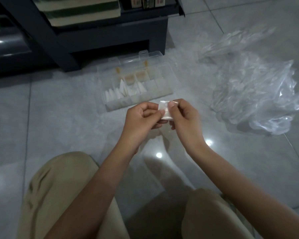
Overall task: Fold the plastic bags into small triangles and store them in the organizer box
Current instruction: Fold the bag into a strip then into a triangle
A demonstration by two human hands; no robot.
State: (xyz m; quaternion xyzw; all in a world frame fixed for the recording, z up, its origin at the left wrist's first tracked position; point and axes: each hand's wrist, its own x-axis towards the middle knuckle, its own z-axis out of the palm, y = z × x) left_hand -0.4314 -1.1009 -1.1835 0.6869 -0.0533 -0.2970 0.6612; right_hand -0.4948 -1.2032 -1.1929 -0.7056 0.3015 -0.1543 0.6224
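Note:
A small folded white plastic bag (165, 110) is held in the air between both hands, just in front of the organizer box. My left hand (140, 119) pinches its left edge with thumb and fingers. My right hand (185, 118) pinches its top right corner. The clear organizer box (162, 91) lies open on the floor beyond my hands. Several folded white triangles (123, 91) stand in its left compartments. A heap of loose clear plastic bags (254, 90) lies on the tiles to the right.
A dark shelf unit (97, 40) with stacked books stands right behind the box. My knees in beige trousers (59, 195) fill the lower frame. Glossy grey floor tiles (59, 118) surround everything.

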